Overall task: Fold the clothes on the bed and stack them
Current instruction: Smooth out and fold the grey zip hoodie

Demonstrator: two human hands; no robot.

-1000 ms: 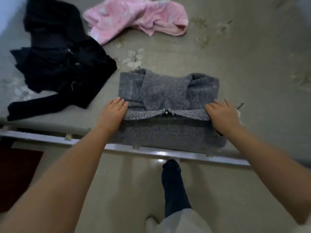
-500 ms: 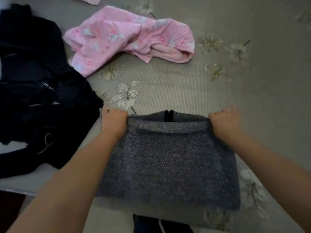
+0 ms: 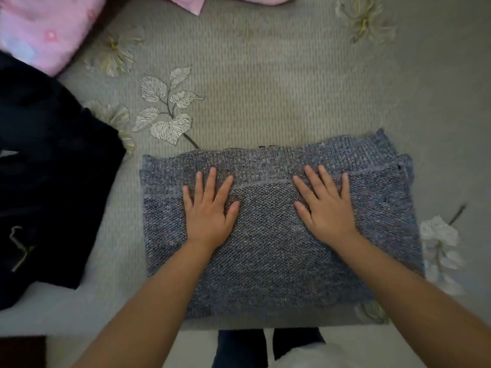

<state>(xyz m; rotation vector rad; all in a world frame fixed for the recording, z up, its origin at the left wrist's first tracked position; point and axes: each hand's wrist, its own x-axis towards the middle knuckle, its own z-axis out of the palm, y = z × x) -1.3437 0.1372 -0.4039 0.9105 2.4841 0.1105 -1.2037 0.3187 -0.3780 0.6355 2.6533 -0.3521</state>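
Your left hand (image 3: 210, 212) and right hand (image 3: 328, 209) lie flat, fingers straight and spread, pressing the folded grey knit sweater (image 3: 268, 251) at lower centre on the bed (image 3: 265, 83). You're smoothing the chunky rectangle; next, likely the black garment (image 3: 47, 181) at left or fuzzy pink garment (image 3: 39, 30) at upper left.

Grey-green ribbed bedspread (image 3: 265, 83) with printed pale leaves and flowers, pale floor (image 3: 191, 346) below, dim soft light

The folded sweater (image 3: 279, 227) lies on the bed (image 3: 265, 88); both hands lie flat on it, a dark garment (image 3: 53, 181) left of it, another garment (image 3: 45, 30) behind that.
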